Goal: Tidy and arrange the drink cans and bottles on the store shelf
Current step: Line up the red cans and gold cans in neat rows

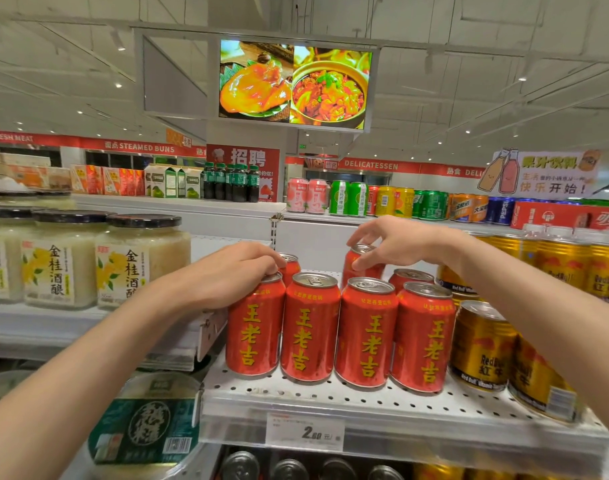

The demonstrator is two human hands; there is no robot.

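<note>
Several red drink cans with yellow characters stand in rows on the white perforated shelf point(330, 396). My left hand point(234, 271) curls over the top of the leftmost front red can point(254, 330). My right hand point(396, 244) pinches the top of a raised red can point(360, 263) in the back row, which sits higher than the cans beside it. Three more front-row red cans point(365, 334) stand upright to the right of the left one.
Gold Red Bull cans point(483, 348) crowd the shelf's right side. Large jars with black lids point(137, 261) stand on the shelf to the left. Mixed cans point(358, 199) line the top shelf behind. A price tag point(305, 433) hangs on the shelf edge.
</note>
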